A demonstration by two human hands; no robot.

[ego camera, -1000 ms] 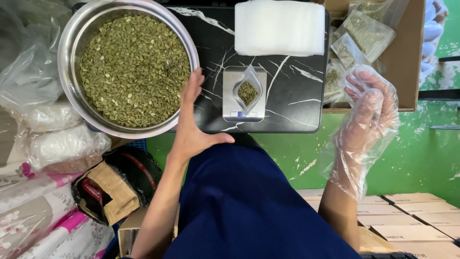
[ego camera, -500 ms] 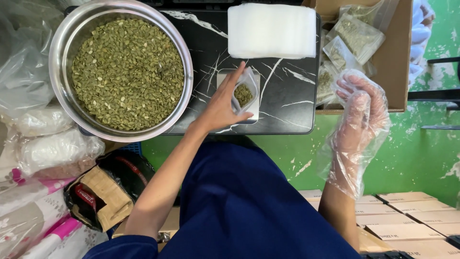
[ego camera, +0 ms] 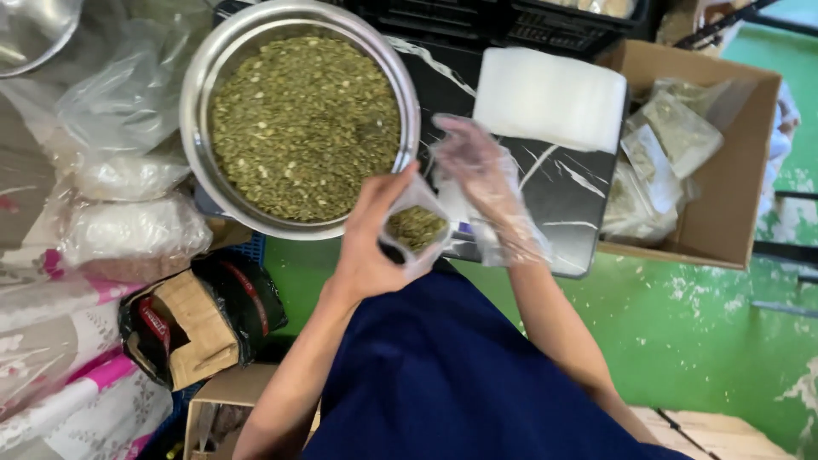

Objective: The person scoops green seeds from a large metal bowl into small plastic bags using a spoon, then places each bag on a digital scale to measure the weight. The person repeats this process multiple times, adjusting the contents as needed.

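Observation:
My left hand [ego camera: 368, 243] grips a small clear pouch [ego camera: 415, 227] partly filled with green seeds, held just below the rim of a large steel bowl [ego camera: 198, 94] full of the same seeds. My right hand [ego camera: 479, 175], in a loose clear plastic glove, hovers with fingers spread right beside the pouch's open top, over the black marbled tabletop [ego camera: 562, 200].
A stack of white empty pouches [ego camera: 550, 100] lies on the table behind my right hand. A cardboard box [ego camera: 733, 179] at the right holds filled pouches. Plastic bags [ego camera: 128, 230] pile up at the left, above a black-wrapped carton [ego camera: 192, 328]. Green floor lies below.
My left hand took the pouch off the scale on the table and brought it toward me. My gloved right hand swung in from the right to the pouch.

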